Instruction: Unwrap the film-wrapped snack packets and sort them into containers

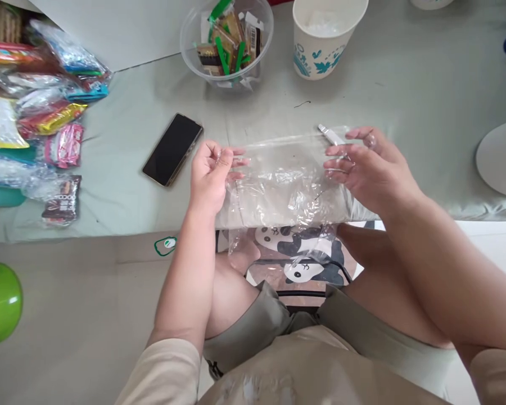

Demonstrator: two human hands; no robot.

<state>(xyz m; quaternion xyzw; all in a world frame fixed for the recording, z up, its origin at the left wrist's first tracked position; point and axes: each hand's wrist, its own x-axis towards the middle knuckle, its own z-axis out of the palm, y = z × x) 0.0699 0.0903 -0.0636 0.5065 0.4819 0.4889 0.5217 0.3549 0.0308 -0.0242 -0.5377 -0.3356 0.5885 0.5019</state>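
Note:
A clear plastic bag (pixel 278 180) is stretched between my two hands over the front edge of the table, its lower part hanging above my lap. My left hand (pixel 213 174) grips the bag's left side, thumb against the fingers. At the other side, my right hand (pixel 369 169) holds the bag with its fingers, some of them seen through the film. Close by the right fingers lies a small white and grey tool (pixel 331 135), partly behind the bag; its kind I cannot make out.
A black phone (pixel 172 149) lies left of my left hand. Farther back stand a clear tub (pixel 188 59) of small wrapped packs and a paper cup (pixel 320 59). Packaged snacks (pixel 63 143) crowd the left. A white rounded object (pixel 501 157) is at right, a green bin (pixel 0 304) below left.

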